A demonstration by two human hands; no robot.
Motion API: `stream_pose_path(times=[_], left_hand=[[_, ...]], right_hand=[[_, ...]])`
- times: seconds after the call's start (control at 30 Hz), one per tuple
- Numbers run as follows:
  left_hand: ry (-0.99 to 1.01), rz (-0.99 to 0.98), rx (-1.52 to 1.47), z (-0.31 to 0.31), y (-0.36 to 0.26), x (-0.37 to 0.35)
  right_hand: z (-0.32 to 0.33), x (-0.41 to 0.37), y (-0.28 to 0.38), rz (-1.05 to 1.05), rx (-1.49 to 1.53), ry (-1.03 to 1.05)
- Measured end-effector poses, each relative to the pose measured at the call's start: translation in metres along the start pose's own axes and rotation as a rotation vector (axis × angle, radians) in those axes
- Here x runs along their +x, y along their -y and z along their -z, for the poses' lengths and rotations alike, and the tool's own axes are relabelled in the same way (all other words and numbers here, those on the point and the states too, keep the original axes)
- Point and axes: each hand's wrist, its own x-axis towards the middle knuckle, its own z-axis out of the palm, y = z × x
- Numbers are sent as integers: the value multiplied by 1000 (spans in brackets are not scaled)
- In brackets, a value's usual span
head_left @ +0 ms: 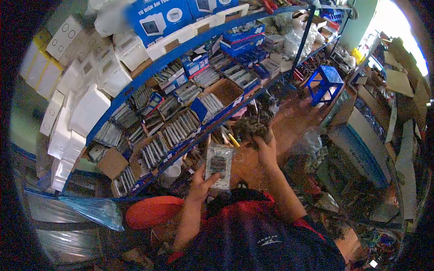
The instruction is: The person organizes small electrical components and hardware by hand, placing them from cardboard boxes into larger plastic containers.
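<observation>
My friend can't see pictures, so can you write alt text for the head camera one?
A person's left hand holds a flat, white rectangular plate, while their right hand is at a dark, tangled clump. A blue shelf crowded with boxes stands alongside, with a blue stool beyond.

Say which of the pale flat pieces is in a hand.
The rectangular piece with a dark middle, held in the left hand; the other pale pieces stand in rows, untouched by either hand.
</observation>
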Motion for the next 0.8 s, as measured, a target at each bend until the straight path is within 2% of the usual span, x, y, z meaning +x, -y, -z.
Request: stream_pose_path(times=[0.07,0.13,0.2,0.27,0.3,0.37,0.4,0.43,0.47,0.53,0.63,0.73,0.77,0.8], left_hand=[[-53,11,-149,-7,1,-4],[-12,-11,-220,-13,0,0],[-47,11,-272,-20,0,2],[-162,79,-308,-27,2,2],[-137,62,-230,-24,6,1],[-82,38,-70,-12,18,-2],[-107,79,-94,-11,23,-4],[-130,119,-120,-12,27,-5],[-152,157,-148,-15,30,-6],[-159,96,-119,-22,32,-9],[-123,99,-121,-24,24,-15],[-27,74,-169,-24,24,-22],[7,46,-184,-23,22,-23],[-10,11,-178,-21,23,-22]], right_hand=[[-7,-17,16,103,-66,44],[-1,-34,-20,266,-364,112],[-17,-61,-17,281,-582,308],[-29,-70,-6,-41,-184,323],[-32,-72,-4,-204,18,327],[-27,-63,0,-239,-245,400],[-24,-60,1,-256,-378,430],[-31,-63,2,-78,-220,368],[-32,-62,3,-14,-243,349],[-35,-57,6,120,-288,314],[-40,-50,21,123,-500,192],[-23,-22,11,220,-657,-1],[-15,-12,3,408,-621,-59],[-10,-12,5,234,-452,-30]])
